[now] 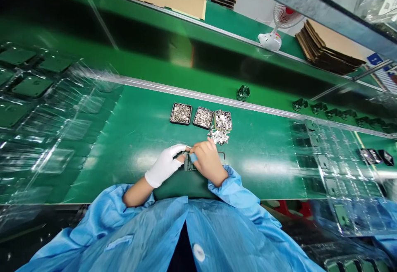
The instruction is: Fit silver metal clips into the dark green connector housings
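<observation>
As hands (166, 166) (207, 159) hold one device (190, 165), three trays (180, 122)

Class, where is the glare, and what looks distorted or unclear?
Head view: glare whitens the green table right of the right hand; reflections streak clear trays at left; the blue sleeves look stretched toward the lower corners; detail on the held part is unclear.

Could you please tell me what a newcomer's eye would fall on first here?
Probably the white-gloved left hand and the right hand, meeting at a small green part near the centre. Just beyond them, three trays hold shiny metal pieces, with more lying on the table. Higher up, a white fan stands on a shelf.
</observation>
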### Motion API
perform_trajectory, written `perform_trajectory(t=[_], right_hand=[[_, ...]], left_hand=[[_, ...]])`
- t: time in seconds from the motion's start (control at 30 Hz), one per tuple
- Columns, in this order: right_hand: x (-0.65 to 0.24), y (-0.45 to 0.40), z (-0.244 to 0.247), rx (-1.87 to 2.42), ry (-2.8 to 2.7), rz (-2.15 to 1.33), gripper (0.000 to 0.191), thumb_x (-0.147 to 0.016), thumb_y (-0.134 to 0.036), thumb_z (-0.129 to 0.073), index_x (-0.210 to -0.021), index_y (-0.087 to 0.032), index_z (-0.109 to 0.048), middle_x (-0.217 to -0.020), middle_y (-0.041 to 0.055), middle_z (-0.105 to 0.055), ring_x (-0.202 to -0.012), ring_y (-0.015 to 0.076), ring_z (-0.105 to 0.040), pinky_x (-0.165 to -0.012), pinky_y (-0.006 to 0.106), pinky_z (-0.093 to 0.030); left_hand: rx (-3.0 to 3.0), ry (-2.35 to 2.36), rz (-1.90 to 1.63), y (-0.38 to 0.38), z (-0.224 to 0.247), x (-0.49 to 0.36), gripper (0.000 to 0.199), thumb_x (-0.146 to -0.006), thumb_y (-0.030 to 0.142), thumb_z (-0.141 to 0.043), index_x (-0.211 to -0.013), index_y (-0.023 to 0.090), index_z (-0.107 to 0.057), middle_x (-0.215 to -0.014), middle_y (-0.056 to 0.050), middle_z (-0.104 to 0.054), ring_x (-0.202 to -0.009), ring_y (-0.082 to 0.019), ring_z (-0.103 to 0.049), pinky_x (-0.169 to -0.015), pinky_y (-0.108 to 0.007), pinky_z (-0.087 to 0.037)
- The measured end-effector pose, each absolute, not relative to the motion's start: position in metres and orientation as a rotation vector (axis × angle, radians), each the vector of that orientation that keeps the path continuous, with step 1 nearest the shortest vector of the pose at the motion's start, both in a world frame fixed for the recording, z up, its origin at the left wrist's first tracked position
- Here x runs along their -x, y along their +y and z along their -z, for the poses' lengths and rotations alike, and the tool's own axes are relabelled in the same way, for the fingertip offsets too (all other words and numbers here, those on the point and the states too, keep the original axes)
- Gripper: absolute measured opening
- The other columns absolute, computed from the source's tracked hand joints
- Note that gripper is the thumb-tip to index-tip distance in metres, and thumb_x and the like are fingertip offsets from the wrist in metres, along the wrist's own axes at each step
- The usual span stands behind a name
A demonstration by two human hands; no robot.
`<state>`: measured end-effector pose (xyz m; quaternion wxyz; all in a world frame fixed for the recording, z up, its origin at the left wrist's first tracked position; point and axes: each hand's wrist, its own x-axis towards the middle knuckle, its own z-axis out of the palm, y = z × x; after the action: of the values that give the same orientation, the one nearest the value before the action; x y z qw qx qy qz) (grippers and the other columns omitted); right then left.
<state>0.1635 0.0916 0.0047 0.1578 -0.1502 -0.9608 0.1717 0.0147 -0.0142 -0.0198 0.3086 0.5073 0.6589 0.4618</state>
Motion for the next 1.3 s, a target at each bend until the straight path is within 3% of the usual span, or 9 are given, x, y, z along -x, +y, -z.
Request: perform_trajectory(t=[0.53, 0.77, 1.3], right_hand=[[-0.1669, 0.0949, -0.0034, 0.357, -2.76, -0.507, 0.017, -0.084, -0.012, -0.049, -0.098, -0.019, -0.055, -0.099, 0.0065, -0.061, -0.096, 0.0205, -0.054, -0.108, 0.048, -0.03], [-0.1667, 0.0935, -0.0001, 0.327, -2.767, -0.493, 0.024, -0.079, -0.011, -0.051, -0.102, -0.019, -0.053, -0.1, 0.007, -0.061, -0.096, 0.0216, -0.055, -0.107, 0.048, -0.032], [-0.1703, 0.0932, -0.0014, 0.302, -2.776, -0.592, 0.021, -0.08, -0.01, -0.048, -0.099, -0.018, -0.053, -0.104, 0.0083, -0.063, -0.1, 0.0206, -0.057, -0.11, 0.05, -0.027]], left_hand=[[-1.352, 1.739, -1.221, -0.0127, 0.0186, -0.0172, 0.026, -0.084, 0.031, -0.047, -0.099, 0.017, -0.063, -0.103, -0.006, -0.068, -0.097, -0.02, -0.062, -0.091, -0.034, -0.05], [-1.363, 1.759, -1.204, -0.0126, 0.0164, -0.0189, 0.026, -0.084, 0.031, -0.046, -0.097, 0.017, -0.063, -0.101, -0.006, -0.068, -0.095, -0.02, -0.062, -0.09, -0.034, -0.05], [-1.337, 1.752, -1.199, -0.0117, 0.0192, -0.0195, 0.028, -0.084, 0.034, -0.045, -0.099, 0.017, -0.062, -0.103, -0.007, -0.068, -0.098, -0.02, -0.062, -0.092, -0.034, -0.049]])
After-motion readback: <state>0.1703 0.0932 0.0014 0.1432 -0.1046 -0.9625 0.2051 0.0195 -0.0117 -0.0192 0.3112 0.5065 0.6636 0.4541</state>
